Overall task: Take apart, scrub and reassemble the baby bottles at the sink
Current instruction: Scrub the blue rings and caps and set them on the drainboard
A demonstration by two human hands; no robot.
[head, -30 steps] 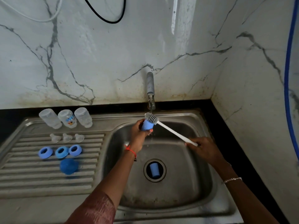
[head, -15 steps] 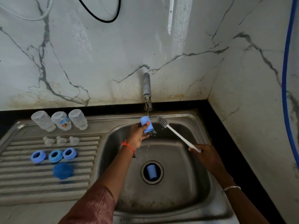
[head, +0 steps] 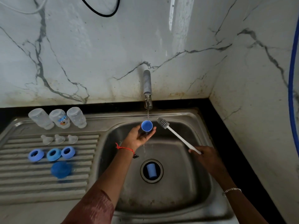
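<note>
My left hand (head: pixel 140 136) holds a blue bottle cap (head: pixel 146 126) with its open side up under the thin stream from the tap (head: pixel 147 88). My right hand (head: pixel 206 156) grips the white handle of a bottle brush (head: pixel 176 136), whose grey bristle head sits just right of the cap, not touching it. A second blue cap (head: pixel 151 170) lies in the sink drain. On the drainboard stand three clear bottles (head: pixel 59 118), three clear teats (head: pixel 59 139), three blue collar rings (head: pixel 52 154) and one blue cap (head: pixel 61 169).
The steel sink basin (head: pixel 186 183) is wet and stained. A ribbed drainboard (head: pixel 24 180) stretches left. Marble walls close the back and right side. A blue hose (head: pixel 292 78) hangs at the far right.
The brush came out of the cap and moved right. My left hand turned the cap open side up under the running water.
</note>
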